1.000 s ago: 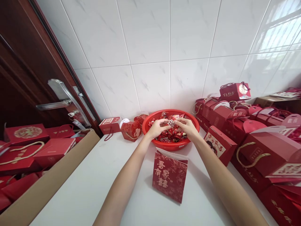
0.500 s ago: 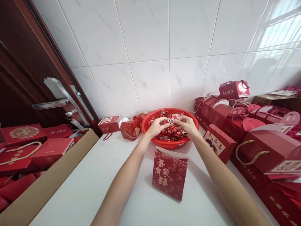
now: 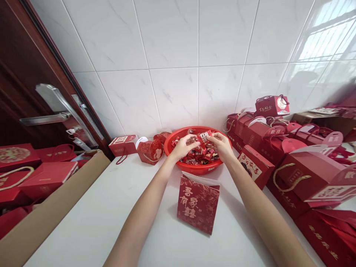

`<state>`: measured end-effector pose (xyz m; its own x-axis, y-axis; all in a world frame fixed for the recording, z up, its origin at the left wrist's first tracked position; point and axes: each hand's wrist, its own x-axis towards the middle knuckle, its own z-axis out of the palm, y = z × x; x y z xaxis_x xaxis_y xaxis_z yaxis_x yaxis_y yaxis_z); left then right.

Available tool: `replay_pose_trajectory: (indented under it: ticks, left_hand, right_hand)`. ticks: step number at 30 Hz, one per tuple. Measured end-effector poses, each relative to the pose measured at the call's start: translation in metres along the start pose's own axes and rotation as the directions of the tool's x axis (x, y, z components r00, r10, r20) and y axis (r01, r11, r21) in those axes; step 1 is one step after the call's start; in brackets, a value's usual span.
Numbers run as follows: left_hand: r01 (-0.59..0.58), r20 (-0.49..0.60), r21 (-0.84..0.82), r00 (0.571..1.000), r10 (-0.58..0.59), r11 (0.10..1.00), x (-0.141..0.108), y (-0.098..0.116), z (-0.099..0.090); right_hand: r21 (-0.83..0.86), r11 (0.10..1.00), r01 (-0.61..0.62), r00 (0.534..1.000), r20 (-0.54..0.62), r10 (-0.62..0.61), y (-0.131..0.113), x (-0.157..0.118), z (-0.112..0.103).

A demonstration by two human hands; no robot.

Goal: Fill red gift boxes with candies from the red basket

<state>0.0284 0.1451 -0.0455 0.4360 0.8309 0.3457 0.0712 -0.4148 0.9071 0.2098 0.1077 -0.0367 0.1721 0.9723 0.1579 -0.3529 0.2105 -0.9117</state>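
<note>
Over the red plastic basket (image 3: 194, 170), my left hand (image 3: 183, 147) and my right hand (image 3: 221, 147) hold a wrapped candy (image 3: 205, 138) between their fingertips. Its wrapper is red and white with dark characters. My left thumb and fingers pinch its left side, and my right fingers grip its right side. Many red-wrapped candies (image 3: 197, 158) fill the basket beneath. Nearer to me, between my forearms, an upright dark red paper gift box (image 3: 198, 205) with light characters stands on the white table (image 3: 111, 218). Its top is open; the inside is hidden.
Red gift boxes (image 3: 258, 135) with rope handles are stacked along the right. Left of the basket stand a small red box (image 3: 124, 145) and a heart-fronted box (image 3: 150, 151). A cardboard carton (image 3: 63, 193) of red boxes borders the left edge, below a door handle (image 3: 46, 118). A tiled wall (image 3: 175, 96) rises behind.
The candy has been raised slightly and turned between my fingers, showing more of its red and white wrapper. The whole view has shifted a little, so things appear further left.
</note>
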Motion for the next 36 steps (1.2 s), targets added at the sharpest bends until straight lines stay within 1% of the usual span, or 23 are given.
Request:
replay_pose_trajectory:
  ticks: [2,4,6,8,10,13,16,19,23,25,26,27,29,31,32,33,34,36]
  left_hand:
    - [0.033,0.065,0.042,0.997,-0.035,0.999,-0.001,0.000,0.000]
    - [0.044,0.176,0.166,0.982,-0.073,0.985,-0.001,0.000,0.000]
    - [0.035,0.303,0.338,0.942,-0.144,0.940,-0.001,0.003,0.001]
    - [0.023,0.379,0.508,0.892,-0.248,0.861,-0.001,0.007,0.003]
    - [0.022,0.385,0.626,0.861,-0.333,0.780,0.000,0.011,0.006]
    - [0.013,0.384,0.708,0.832,-0.400,0.706,0.002,0.016,0.010]
    - [-0.018,0.417,0.736,0.800,-0.432,0.677,0.006,0.016,0.013]
    - [-0.062,0.445,0.741,0.792,-0.419,0.669,0.012,0.016,0.022]
    - [-0.083,0.434,0.782,0.784,-0.444,0.618,0.017,0.016,0.035]
    - [-0.076,0.437,0.766,0.790,-0.430,0.639,0.017,0.015,0.036]
    - [-0.061,0.431,0.747,0.802,-0.413,0.662,0.016,0.014,0.034]
    - [-0.038,0.414,0.721,0.825,-0.386,0.692,0.015,0.013,0.032]
    - [0.023,0.341,0.626,0.891,-0.300,0.780,0.012,0.010,0.026]
    - [0.086,0.223,0.444,0.953,-0.203,0.892,0.008,0.009,0.020]
    - [0.114,0.160,0.321,0.972,-0.172,0.940,0.007,0.009,0.018]
    - [0.141,0.102,0.197,0.981,-0.164,0.970,0.006,0.009,0.017]
    - [0.172,0.052,0.087,0.983,-0.177,0.981,0.005,0.011,0.017]
    - [0.222,-0.025,-0.075,0.974,-0.224,0.972,0.004,0.015,0.017]
  right_hand:
    - [0.032,0.999,0.002,0.998,-0.063,0.000,0.001,0.003,-0.001]
    - [0.056,0.998,0.020,0.994,-0.104,-0.014,0.003,0.005,-0.001]
    - [0.083,0.996,0.044,0.989,-0.142,-0.032,0.003,0.006,-0.001]
    - [0.108,0.992,0.069,0.983,-0.180,-0.049,0.002,0.005,-0.001]
    - [0.126,0.989,0.081,0.977,-0.205,-0.053,0.001,0.004,0.000]
    - [0.156,0.985,0.080,0.973,-0.228,-0.043,-0.001,0.002,0.002]
    - [0.174,0.982,0.076,0.973,-0.230,-0.034,-0.002,0.002,0.003]
    - [0.173,0.982,0.076,0.973,-0.228,-0.035,-0.002,0.002,0.003]
    - [0.169,0.982,0.081,0.972,-0.233,-0.040,-0.001,0.002,0.002]
    - [0.162,0.983,0.090,0.970,-0.236,-0.049,-0.001,0.002,0.002]
    - [0.156,0.983,0.094,0.970,-0.238,-0.055,-0.001,0.002,0.002]
    - [0.151,0.984,0.097,0.969,-0.239,-0.059,0.000,0.003,0.002]
    - [0.154,0.983,0.099,0.969,-0.241,-0.060,0.000,0.003,0.001]
    - [0.160,0.982,0.096,0.970,-0.237,-0.056,0.001,0.003,0.001]
    - [0.157,0.983,0.098,0.969,-0.239,-0.058,0.001,0.003,0.001]
    - [0.148,0.984,0.100,0.969,-0.241,-0.062,0.001,0.003,0.000]
    - [0.135,0.986,0.101,0.968,-0.243,-0.066,0.001,0.003,0.000]
    - [0.110,0.989,0.101,0.966,-0.249,-0.071,0.000,0.004,0.000]
